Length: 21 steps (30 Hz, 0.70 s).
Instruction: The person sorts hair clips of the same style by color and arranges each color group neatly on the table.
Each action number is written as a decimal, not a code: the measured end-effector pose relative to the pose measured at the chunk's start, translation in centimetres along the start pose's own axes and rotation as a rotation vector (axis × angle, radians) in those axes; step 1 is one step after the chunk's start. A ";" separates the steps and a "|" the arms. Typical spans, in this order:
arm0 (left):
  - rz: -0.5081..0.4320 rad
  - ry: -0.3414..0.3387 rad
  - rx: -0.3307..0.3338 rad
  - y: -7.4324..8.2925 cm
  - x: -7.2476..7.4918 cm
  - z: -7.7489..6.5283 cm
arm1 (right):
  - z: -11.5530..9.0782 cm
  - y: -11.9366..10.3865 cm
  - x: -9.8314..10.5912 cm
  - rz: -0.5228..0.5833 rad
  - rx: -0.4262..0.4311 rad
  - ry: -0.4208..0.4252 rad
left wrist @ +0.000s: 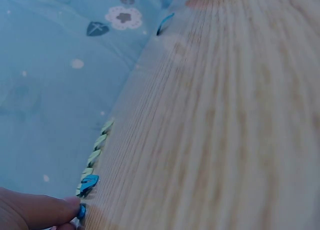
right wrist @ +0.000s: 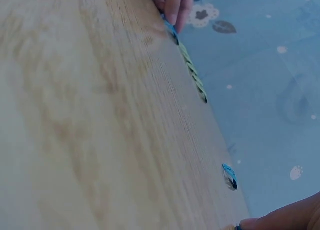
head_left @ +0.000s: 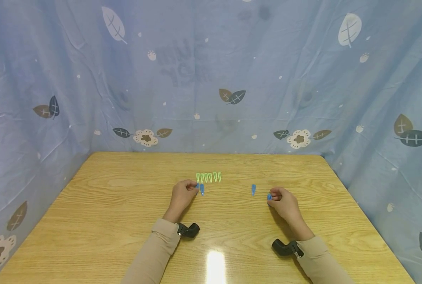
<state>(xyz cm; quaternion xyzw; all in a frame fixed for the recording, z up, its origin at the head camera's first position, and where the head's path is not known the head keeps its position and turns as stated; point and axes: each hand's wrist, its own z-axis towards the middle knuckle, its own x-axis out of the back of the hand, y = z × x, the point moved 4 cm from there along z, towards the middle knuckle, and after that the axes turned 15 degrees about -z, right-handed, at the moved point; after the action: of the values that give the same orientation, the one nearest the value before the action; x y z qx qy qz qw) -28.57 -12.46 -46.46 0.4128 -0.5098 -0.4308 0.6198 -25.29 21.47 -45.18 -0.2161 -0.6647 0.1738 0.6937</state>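
My left hand (head_left: 183, 194) pinches a blue snap hair clip (left wrist: 81, 211), mostly covered by the fingertips. Just right of it lies a second blue hair clip (head_left: 202, 189). Right behind these two runs a row of several light green hair clips (head_left: 210, 178), set side by side with their narrow ends toward me. On the right, my right hand (head_left: 284, 203) holds another blue hair clip (head_left: 269, 197) between thumb and fingers. A single blue hair clip (head_left: 253, 189) lies on the wood to the left of that hand.
Everything lies on a wood-grain table (head_left: 125, 213), with a bright light reflection near its front edge. A blue curtain (head_left: 211, 71) with leaf and flower prints hangs behind and along both sides. Each wrist wears a black camera mount (head_left: 189, 230).
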 end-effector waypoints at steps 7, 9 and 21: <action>0.004 0.003 0.005 -0.1 0.0 0.1 | 0.0 -0.2 0.2 0.002 0.012 0.007; 0.007 -0.001 0.002 -0.1 0.0 0.0 | 0.1 -0.1 0.1 0.013 0.011 0.005; 0.003 -0.007 -0.006 0.0 0.0 0.0 | 0.3 0.6 -0.3 0.180 -0.028 -0.034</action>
<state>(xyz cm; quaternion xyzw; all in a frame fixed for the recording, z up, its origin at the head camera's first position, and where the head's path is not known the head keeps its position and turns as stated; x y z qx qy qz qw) -28.57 -12.46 -46.41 0.4085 -0.5113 -0.4330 0.6199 -25.61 21.82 -45.71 -0.2817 -0.6566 0.2296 0.6609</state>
